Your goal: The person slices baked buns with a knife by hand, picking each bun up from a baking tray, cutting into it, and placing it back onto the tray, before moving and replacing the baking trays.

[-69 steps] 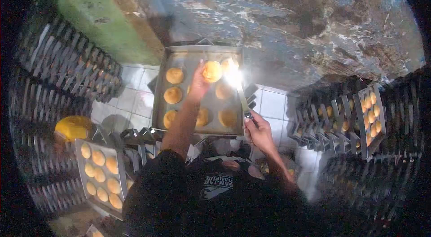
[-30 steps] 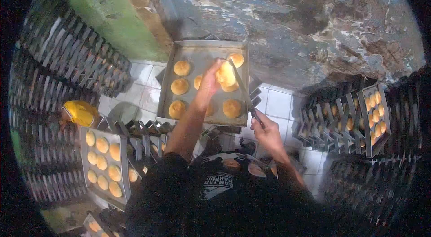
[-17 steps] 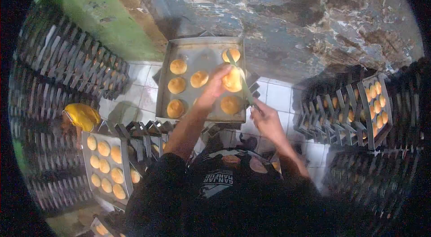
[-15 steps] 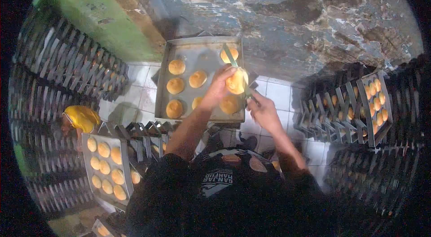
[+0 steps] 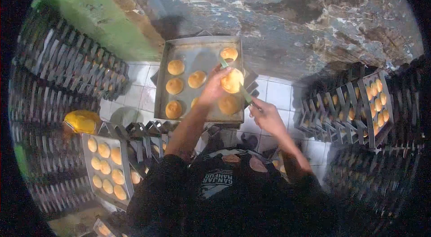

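My left hand (image 5: 214, 86) is closed on a round golden bun (image 5: 232, 81), held above the right part of a metal tray (image 5: 160, 95). My right hand (image 5: 267, 116) grips the handle of a long knife (image 5: 245, 94). Its blade runs up and left against the held bun, and its tip shows past the bun's upper left. Several more buns lie on the tray: three in a column at the left, one near the middle (image 5: 197, 79), one at the top right (image 5: 229, 54) and one at the lower right (image 5: 229, 104). My left forearm partly hides another.
Stacked trays line the left and right sides. A tray of buns (image 5: 124, 169) stands at the lower left, another (image 5: 387, 102) at the right. A person in yellow (image 5: 82, 121) is at the left. A worn wall (image 5: 287, 21) rises behind the tray.
The held bun has moved right and down from its place 2.3 seconds ago, and the knife now lies against it. The bright glare on the blade is gone. The person in yellow has shifted slightly.
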The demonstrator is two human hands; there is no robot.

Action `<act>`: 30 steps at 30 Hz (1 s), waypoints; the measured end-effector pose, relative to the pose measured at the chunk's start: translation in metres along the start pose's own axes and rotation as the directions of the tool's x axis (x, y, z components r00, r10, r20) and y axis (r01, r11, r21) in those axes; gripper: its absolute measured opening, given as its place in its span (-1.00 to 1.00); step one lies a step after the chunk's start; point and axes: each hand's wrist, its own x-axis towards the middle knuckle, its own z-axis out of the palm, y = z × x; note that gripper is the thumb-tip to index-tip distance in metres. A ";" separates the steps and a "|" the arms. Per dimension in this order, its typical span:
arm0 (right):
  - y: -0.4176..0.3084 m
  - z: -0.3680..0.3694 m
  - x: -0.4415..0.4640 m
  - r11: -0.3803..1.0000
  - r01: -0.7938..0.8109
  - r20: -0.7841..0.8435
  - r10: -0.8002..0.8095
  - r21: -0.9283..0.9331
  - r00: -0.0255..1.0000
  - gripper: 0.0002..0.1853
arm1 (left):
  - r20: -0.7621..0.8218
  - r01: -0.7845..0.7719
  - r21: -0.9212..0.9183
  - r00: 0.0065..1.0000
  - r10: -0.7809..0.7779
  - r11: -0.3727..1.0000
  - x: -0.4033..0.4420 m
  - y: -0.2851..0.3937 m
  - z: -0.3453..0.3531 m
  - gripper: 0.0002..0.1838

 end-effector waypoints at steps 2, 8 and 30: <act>0.014 -0.006 -0.018 0.998 0.064 0.025 -0.063 -0.023 0.998 -0.52 | -0.036 -0.028 -0.005 0.999 0.028 1.000 -0.003 0.011 -0.007 -0.56; 0.004 0.017 0.018 0.996 -0.053 0.029 0.051 0.075 0.998 -0.54 | -0.060 0.008 -0.056 0.998 -0.012 0.998 0.003 -0.021 -0.006 -0.53; 0.034 0.086 0.056 0.996 0.021 -0.022 -0.023 -0.087 0.999 -0.56 | -0.186 -0.189 -0.279 0.972 0.140 0.941 0.027 -0.026 -0.074 -0.69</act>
